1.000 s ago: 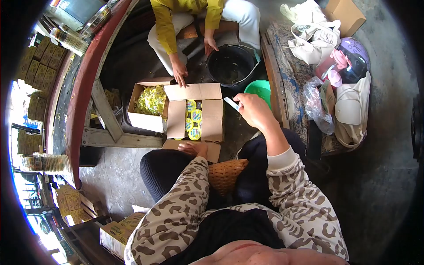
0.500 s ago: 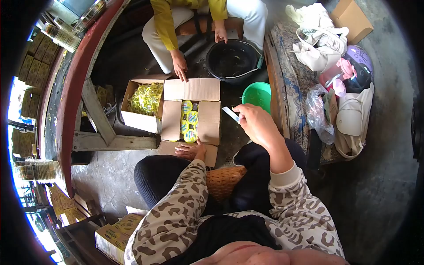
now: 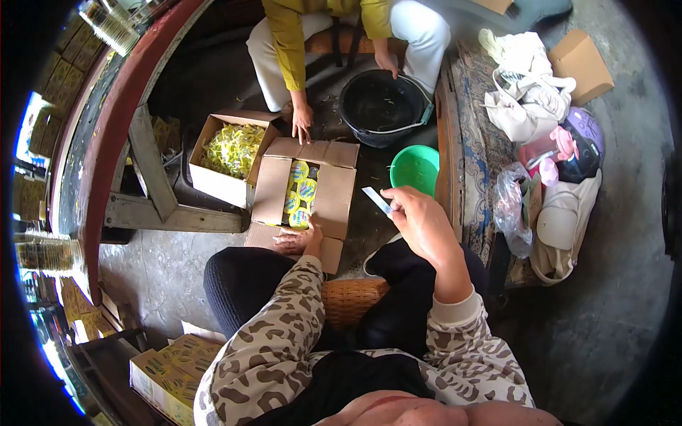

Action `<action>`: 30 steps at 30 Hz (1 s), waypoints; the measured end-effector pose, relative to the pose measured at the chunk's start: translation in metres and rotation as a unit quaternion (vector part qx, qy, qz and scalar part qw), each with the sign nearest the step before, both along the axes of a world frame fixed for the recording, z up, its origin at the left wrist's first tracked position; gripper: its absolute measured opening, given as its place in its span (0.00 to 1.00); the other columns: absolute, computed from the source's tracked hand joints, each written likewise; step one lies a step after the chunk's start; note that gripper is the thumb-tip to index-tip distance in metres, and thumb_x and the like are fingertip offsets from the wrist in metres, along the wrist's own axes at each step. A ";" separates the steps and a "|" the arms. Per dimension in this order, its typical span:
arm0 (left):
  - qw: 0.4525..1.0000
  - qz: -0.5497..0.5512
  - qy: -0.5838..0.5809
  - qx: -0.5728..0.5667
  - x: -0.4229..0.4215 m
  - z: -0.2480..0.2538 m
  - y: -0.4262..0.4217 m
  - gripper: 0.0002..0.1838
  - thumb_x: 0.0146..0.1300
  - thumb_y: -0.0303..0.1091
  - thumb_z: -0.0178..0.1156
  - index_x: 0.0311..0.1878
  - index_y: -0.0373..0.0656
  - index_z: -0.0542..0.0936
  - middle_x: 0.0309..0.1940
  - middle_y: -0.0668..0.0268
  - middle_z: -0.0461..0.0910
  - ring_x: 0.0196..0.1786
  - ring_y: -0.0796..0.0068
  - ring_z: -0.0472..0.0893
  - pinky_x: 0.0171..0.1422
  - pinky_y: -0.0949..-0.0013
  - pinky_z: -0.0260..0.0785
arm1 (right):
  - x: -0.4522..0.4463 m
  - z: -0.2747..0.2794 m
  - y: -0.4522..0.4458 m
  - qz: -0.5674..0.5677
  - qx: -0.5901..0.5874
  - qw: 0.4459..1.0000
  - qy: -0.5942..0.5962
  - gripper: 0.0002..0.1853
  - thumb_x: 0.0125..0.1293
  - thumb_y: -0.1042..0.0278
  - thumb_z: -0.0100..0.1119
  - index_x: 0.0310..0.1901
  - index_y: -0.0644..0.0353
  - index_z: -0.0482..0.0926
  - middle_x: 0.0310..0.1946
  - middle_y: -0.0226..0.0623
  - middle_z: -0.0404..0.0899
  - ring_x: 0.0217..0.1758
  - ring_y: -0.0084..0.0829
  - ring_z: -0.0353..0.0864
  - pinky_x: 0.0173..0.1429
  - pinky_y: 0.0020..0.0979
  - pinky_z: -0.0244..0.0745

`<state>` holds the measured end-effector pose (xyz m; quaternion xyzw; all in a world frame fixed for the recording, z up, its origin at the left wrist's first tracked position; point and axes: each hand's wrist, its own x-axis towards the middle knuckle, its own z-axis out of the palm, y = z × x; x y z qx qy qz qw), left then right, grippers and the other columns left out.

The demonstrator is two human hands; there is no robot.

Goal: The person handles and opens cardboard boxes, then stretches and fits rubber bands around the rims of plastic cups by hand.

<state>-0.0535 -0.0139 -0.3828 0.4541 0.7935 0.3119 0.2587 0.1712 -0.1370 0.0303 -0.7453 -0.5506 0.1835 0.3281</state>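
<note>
Near the box, my left hand (image 3: 298, 240) lies flat with fingers outstretched on the near flap of an open cardboard box (image 3: 334, 195). Several round yellow-lidded cups (image 3: 307, 189) show between its side flaps. My right hand (image 3: 425, 221) is raised over the floor to the right of the box, pinching a thin, flat, whitish strip (image 3: 376, 201) between thumb and fingers. What the strip is made of I cannot make out. Another person's hand (image 3: 302, 122) hangs at the far flap, while that person's other hand (image 3: 387, 62) touches a black bucket (image 3: 380, 106).
A carton of yellow wrapper strips (image 3: 233, 149) stands left of the box. A green basin (image 3: 415, 170) sits beyond my right hand. On the right, a patterned bench (image 3: 474, 142) carries bags and a helmet (image 3: 579, 145). A red-edged table (image 3: 114, 142) borders the left.
The box has turned slightly and its far flap looks shorter, tipped up. My hands keep their holds. The view has shifted a little, and the other person's hand stays near the far flap.
</note>
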 end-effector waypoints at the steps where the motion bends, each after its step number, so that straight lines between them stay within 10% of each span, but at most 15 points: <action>1: 1.000 0.004 -0.002 0.004 0.001 -0.002 0.000 0.52 0.56 0.55 0.62 0.70 0.35 0.44 0.70 0.40 0.40 0.75 0.42 0.36 0.73 0.36 0.29 | 0.000 0.002 0.001 -0.005 -0.001 1.000 -0.003 0.15 0.57 0.80 0.58 0.48 0.63 0.76 0.31 0.40 0.77 0.32 0.40 0.79 0.39 0.35 0.74; 28: 0.995 -0.027 0.038 0.084 0.017 -0.064 0.018 0.59 0.57 0.58 0.62 0.71 0.29 0.35 0.71 0.33 0.32 0.75 0.38 0.31 0.74 0.37 0.26 | -0.002 0.002 0.004 0.007 -0.086 0.994 0.073 0.18 0.56 0.82 0.60 0.50 0.61 0.76 0.34 0.43 0.78 0.34 0.41 0.80 0.40 0.36 0.74; 30: 0.992 -0.075 0.029 0.095 0.015 -0.061 0.021 0.63 0.60 0.60 0.57 0.68 0.29 0.21 0.67 0.27 0.19 0.73 0.32 0.23 0.72 0.34 0.23 | -0.001 0.002 0.004 0.007 -0.089 0.994 0.070 0.18 0.56 0.82 0.60 0.50 0.61 0.76 0.35 0.43 0.78 0.34 0.41 0.80 0.40 0.36 0.74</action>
